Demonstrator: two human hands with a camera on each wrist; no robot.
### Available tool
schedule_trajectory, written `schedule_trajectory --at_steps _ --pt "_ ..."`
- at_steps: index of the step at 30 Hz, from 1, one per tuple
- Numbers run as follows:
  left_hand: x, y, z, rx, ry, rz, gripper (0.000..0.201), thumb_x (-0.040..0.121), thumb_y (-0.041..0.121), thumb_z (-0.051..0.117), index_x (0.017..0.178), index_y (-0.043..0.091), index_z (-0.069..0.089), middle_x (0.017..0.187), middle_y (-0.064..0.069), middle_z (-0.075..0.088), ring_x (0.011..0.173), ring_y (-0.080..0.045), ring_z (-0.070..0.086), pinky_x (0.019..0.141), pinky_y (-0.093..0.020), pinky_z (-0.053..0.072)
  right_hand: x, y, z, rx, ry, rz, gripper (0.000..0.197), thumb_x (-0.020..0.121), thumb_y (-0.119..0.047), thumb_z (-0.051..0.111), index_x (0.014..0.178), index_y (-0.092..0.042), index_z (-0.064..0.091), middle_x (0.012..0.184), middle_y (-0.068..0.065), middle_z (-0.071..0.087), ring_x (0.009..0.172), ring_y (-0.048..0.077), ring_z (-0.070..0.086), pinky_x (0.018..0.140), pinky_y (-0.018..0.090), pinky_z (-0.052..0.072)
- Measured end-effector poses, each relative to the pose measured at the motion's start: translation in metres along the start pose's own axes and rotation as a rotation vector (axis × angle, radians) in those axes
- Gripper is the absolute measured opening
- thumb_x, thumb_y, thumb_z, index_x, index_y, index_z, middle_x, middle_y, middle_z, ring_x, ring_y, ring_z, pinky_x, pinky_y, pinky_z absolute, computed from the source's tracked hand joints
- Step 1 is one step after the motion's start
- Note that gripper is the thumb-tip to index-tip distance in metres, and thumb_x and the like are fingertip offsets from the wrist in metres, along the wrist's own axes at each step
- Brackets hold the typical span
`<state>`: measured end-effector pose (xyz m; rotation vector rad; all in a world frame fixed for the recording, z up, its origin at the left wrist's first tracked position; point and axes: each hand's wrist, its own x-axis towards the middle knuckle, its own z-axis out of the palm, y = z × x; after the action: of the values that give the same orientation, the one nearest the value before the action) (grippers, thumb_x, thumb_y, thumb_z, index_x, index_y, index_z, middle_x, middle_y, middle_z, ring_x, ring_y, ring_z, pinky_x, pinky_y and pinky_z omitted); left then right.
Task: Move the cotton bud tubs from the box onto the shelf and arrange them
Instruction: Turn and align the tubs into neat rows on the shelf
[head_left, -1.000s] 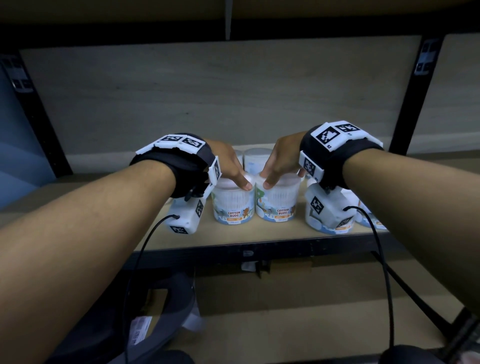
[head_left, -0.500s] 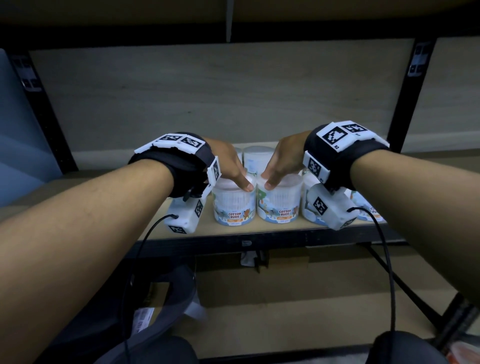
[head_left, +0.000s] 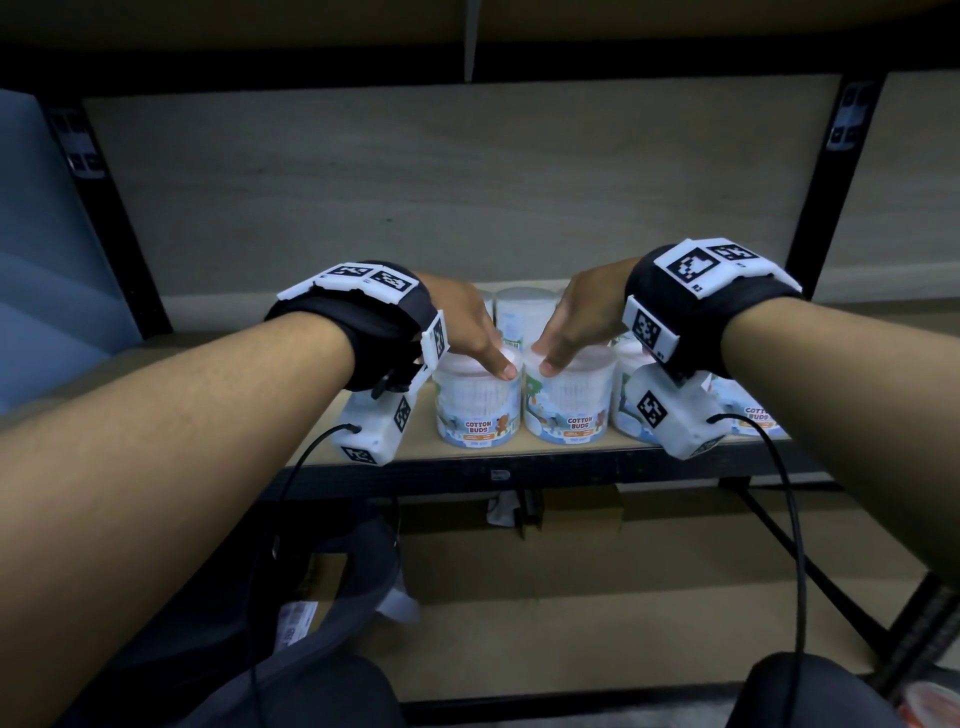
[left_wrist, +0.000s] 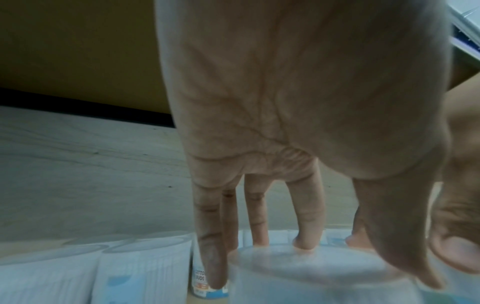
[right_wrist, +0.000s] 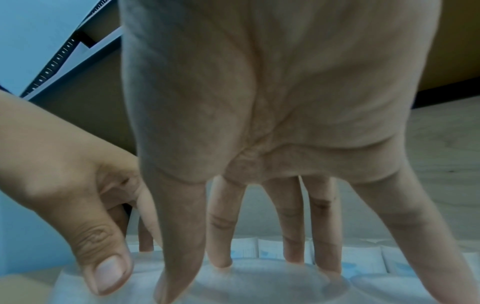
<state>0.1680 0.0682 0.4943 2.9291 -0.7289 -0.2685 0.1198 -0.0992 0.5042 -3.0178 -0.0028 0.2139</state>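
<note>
We have both hands on the front row of tubs on the shelf (head_left: 550, 451). Our left hand (head_left: 462, 325) sits over the left tub (head_left: 478, 410), fingers (left_wrist: 307, 216) reaching down past the lid's far rim and the thumb at its near edge, so the grip is closed round the top of that tub. Our right hand (head_left: 584, 317) does the same on the right tub (head_left: 566, 408): fingers (right_wrist: 293, 222) spread over the far side of the lid, thumb on the near side, grasping it from above. The two thumbs nearly meet between the lids.

Both tubs stand upright near the shelf's front edge, side by side and touching or nearly so, labels reading "COTTON BUDS" facing us. At 3 o'clock from the right tub stands a third tub (head_left: 631, 410), partly behind the right wrist camera, with a fourth tub (head_left: 753, 415) further along at 3 o'clock. At 12 o'clock, behind our hands, a back tub (head_left: 524, 312) shows between the wrists. The left wrist view shows more tubs (left_wrist: 140, 269) at 9 o'clock of the left hand, blurred.

Below the shelf a lower board (head_left: 623, 597) runs across, and a dark bag (head_left: 353, 582) lies at 7 o'clock. We cannot see the box.
</note>
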Motion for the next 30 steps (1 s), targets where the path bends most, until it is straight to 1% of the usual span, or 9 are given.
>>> schedule_trajectory --at_steps 5,11,14,16,18,20,21,25,30 --pt "-0.002 0.0 0.0 -0.013 -0.009 0.004 0.055 0.077 0.058 0.074 0.126 0.033 0.068 0.131 0.01 0.063 0.104 -0.013 0.055 0.081 -0.026 0.041 0.0 0.0 -0.001 -0.017 -0.009 -0.013 0.045 0.07 -0.052 0.079 0.113 -0.042 0.07 0.12 -0.014 0.066 0.102 0.012 0.061 0.098 0.028 0.042" --pt "-0.006 0.0 -0.001 -0.008 -0.001 0.01 0.057 0.078 0.058 0.072 0.129 0.033 0.066 0.135 0.008 0.061 0.117 -0.016 0.055 0.086 -0.027 0.043 0.002 0.0 -0.004 0.013 -0.042 0.008 0.048 0.068 -0.051 0.081 0.114 -0.041 0.07 0.118 -0.01 0.068 0.099 0.016 0.063 0.083 0.027 0.047" --pt "-0.009 -0.002 0.0 -0.006 0.008 0.022 0.059 0.079 0.06 0.07 0.131 0.034 0.064 0.134 0.008 0.061 0.11 -0.015 0.055 0.088 -0.027 0.044 -0.002 0.0 -0.006 0.004 -0.068 0.018 0.049 0.072 -0.047 0.08 0.119 -0.039 0.068 0.12 -0.008 0.066 0.102 0.018 0.064 0.055 0.019 0.048" --pt "-0.011 -0.005 0.0 -0.016 0.013 0.035 0.058 0.08 0.062 0.068 0.132 0.035 0.063 0.134 0.01 0.06 0.108 -0.013 0.055 0.092 -0.028 0.046 -0.003 -0.002 -0.009 -0.001 -0.098 0.02 0.048 0.078 -0.043 0.077 0.123 -0.034 0.066 0.122 -0.006 0.062 0.091 0.013 0.063 0.038 0.014 0.043" --pt "-0.012 -0.012 -0.001 -0.045 0.021 0.052 0.057 0.08 0.063 0.067 0.131 0.036 0.063 0.133 0.011 0.06 0.112 -0.013 0.057 0.096 -0.03 0.05 -0.001 -0.006 -0.012 0.003 -0.112 0.024 0.045 0.078 -0.044 0.076 0.121 -0.032 0.068 0.123 -0.007 0.063 0.082 0.009 0.062 0.052 0.019 0.05" --pt "-0.014 -0.021 -0.001 -0.086 0.036 0.056 0.058 0.08 0.063 0.068 0.13 0.035 0.064 0.131 0.011 0.061 0.114 -0.015 0.06 0.095 -0.034 0.055 0.003 -0.013 -0.016 -0.025 -0.067 0.038 0.047 0.074 -0.051 0.077 0.117 -0.031 0.071 0.124 -0.005 0.065 0.09 0.016 0.067 0.077 0.027 0.053" --pt "-0.015 -0.025 -0.001 -0.101 0.044 0.051 0.057 0.079 0.062 0.068 0.129 0.034 0.064 0.13 0.011 0.061 0.113 -0.016 0.06 0.093 -0.036 0.056 0.005 -0.017 -0.018 -0.039 -0.038 0.044 0.048 0.075 -0.052 0.076 0.117 -0.03 0.07 0.124 -0.004 0.065 0.095 0.019 0.067 0.079 0.028 0.053" --pt "-0.021 -0.051 -0.004 -0.111 0.083 0.036 0.052 0.079 0.064 0.068 0.121 0.034 0.069 0.126 0.014 0.062 0.108 -0.013 0.062 0.086 -0.035 0.059 0.012 -0.038 -0.019 -0.022 0.032 0.011 0.045 0.081 -0.045 0.073 0.119 -0.02 0.069 0.124 0.0 0.064 0.104 0.022 0.066 0.048 0.019 0.044" --pt "-0.03 -0.086 -0.012 -0.038 0.146 -0.001 0.053 0.082 0.06 0.068 0.126 0.031 0.067 0.124 0.011 0.065 0.101 -0.012 0.06 0.079 -0.024 0.048 0.024 -0.07 -0.017 0.035 0.05 -0.049 0.036 0.082 -0.041 0.074 0.112 -0.022 0.072 0.118 0.001 0.066 0.101 0.025 0.067 0.049 0.019 0.048"
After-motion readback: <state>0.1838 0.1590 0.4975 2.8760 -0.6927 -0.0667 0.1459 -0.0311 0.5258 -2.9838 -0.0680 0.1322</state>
